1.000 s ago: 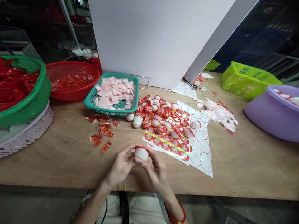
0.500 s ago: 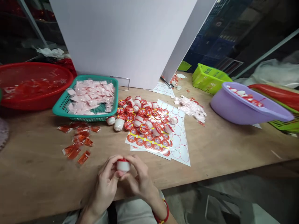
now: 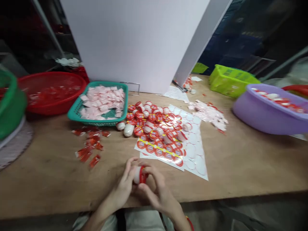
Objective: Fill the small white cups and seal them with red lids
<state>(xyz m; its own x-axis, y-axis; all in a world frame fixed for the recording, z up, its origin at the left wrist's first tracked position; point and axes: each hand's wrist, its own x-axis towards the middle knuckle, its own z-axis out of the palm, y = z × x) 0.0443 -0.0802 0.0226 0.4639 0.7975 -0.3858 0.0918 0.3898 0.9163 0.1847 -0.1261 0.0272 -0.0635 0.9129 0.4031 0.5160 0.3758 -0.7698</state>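
A small white jar with a red lid (image 3: pixel 137 175) lies tipped on its side between my two hands, just above the table's front part. My left hand (image 3: pixel 125 186) grips its white body. On the red lid side are the fingers and thumb of my right hand (image 3: pixel 157 186). Beyond my hands, a heap of similar red-lidded jars (image 3: pixel 149 118) covers part of a sheet of round red stickers (image 3: pixel 159 151). A second sheet with mostly peeled circles (image 3: pixel 196 154) lies beneath and to the right of it.
Red sachets (image 3: pixel 92 142) lie loose at left, before a teal basket (image 3: pixel 96 121) of pale pink packets. A red basket (image 3: pixel 55 107) and green basket (image 3: pixel 11 102) stand farther left. Pink packets (image 3: pixel 209 114), a lime basket (image 3: pixel 233 85) and a purple basin (image 3: pixel 267 118) are on the right.
The jar has turned from upright onto its side, its red lid now facing right. My right hand has shifted from its top to the lid side. The view has swung left.
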